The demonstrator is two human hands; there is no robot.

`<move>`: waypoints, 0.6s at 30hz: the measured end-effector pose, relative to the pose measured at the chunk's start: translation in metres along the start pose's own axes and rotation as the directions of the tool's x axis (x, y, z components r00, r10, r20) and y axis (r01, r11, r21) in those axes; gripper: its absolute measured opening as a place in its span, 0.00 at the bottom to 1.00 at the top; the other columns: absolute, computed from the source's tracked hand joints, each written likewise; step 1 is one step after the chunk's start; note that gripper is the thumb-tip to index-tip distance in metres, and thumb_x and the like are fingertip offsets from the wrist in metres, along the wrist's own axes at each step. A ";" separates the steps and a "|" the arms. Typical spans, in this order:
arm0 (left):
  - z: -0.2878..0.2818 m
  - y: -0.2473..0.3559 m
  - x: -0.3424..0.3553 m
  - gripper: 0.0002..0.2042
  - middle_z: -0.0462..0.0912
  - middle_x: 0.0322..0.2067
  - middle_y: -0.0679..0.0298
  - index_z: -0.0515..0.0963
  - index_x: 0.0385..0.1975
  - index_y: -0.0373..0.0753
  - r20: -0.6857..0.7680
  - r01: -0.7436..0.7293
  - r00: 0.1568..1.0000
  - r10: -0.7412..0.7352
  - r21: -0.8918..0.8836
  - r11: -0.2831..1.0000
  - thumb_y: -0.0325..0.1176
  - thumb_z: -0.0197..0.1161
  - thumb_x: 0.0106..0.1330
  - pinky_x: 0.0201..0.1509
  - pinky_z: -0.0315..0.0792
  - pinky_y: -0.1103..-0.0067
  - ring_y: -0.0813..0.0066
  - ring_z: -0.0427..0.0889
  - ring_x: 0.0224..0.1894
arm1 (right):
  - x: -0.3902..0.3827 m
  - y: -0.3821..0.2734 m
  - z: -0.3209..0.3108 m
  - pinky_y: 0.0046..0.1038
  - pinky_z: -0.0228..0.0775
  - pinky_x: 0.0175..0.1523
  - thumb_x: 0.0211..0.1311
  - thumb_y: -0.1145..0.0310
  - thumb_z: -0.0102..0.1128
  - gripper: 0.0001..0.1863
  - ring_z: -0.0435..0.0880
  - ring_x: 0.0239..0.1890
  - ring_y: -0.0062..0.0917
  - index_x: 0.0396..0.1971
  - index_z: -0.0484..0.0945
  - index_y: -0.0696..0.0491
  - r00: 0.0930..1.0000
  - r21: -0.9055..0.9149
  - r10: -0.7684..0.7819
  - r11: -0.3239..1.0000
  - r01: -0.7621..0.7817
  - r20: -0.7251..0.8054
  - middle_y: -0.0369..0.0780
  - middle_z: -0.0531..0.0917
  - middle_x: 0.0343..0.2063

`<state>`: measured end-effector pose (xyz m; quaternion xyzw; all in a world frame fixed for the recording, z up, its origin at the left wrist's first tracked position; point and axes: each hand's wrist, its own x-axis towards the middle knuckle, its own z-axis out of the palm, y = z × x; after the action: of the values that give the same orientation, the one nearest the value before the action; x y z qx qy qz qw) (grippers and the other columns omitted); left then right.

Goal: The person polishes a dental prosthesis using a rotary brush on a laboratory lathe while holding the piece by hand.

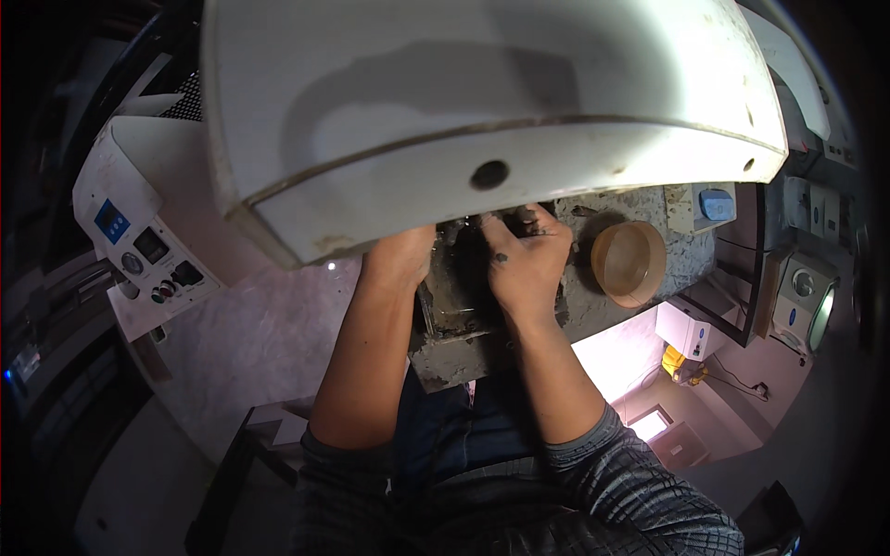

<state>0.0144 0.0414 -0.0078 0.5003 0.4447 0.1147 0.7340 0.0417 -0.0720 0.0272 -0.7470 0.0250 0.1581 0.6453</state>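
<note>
Both my forearms reach forward under a large white machine housing (501,153). My left hand (404,254) shows only its back and wrist. Its fingers are hidden by the housing's lower edge. Just to its right, my right hand (528,267) is closed, with thumb and fingers bent and darkened by grime. What its fingertips hold, if anything, is too dark to make out. Between and below the hands lies a dark, wet, dirt-covered tray (456,320) on a grey, stained worktop (579,310). A yellowish translucent bowl (630,267) stands to the right of my right hand.
Beyond the bowl, a blue block (716,205) rests on a pale holder (683,211). At left stands a white machine (153,236) with a knob-and-display panel. Another white machine (802,301) is at far right. The housing hangs low over my hands.
</note>
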 end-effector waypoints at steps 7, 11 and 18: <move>-0.023 -0.053 0.002 0.11 0.79 0.28 0.62 0.75 0.36 0.28 0.249 -0.678 0.733 0.633 0.338 0.652 0.13 0.47 0.57 0.27 0.67 0.83 0.80 0.75 0.23 | -0.010 0.002 -0.005 0.17 0.72 0.43 0.57 0.82 0.62 0.09 0.82 0.34 0.15 0.38 0.83 0.65 0.999 0.055 -0.031 0.998 0.028 0.045 0.39 0.86 0.33; -0.021 -0.043 -0.013 0.12 0.81 0.33 0.59 0.74 0.38 0.27 0.280 -0.640 0.759 0.587 0.485 0.596 0.12 0.47 0.56 0.32 0.70 0.83 0.80 0.78 0.29 | -0.009 0.003 -0.007 0.17 0.73 0.44 0.56 0.83 0.62 0.09 0.82 0.34 0.15 0.38 0.83 0.65 0.999 0.016 -0.014 1.000 0.014 0.040 0.39 0.86 0.33; -0.009 -0.024 -0.006 0.18 0.79 0.45 0.56 0.74 0.46 0.27 0.169 -0.475 0.880 0.444 0.332 0.815 0.12 0.48 0.55 0.52 0.68 0.80 0.72 0.78 0.46 | 0.001 0.001 0.001 0.18 0.73 0.43 0.56 0.81 0.63 0.07 0.81 0.33 0.15 0.36 0.83 0.65 1.000 -0.036 -0.018 0.999 0.018 0.010 0.38 0.86 0.31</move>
<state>-0.0024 0.0319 -0.0253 0.7241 0.2927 0.1832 0.5970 0.0420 -0.0711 0.0263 -0.7579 0.0121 0.1563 0.6333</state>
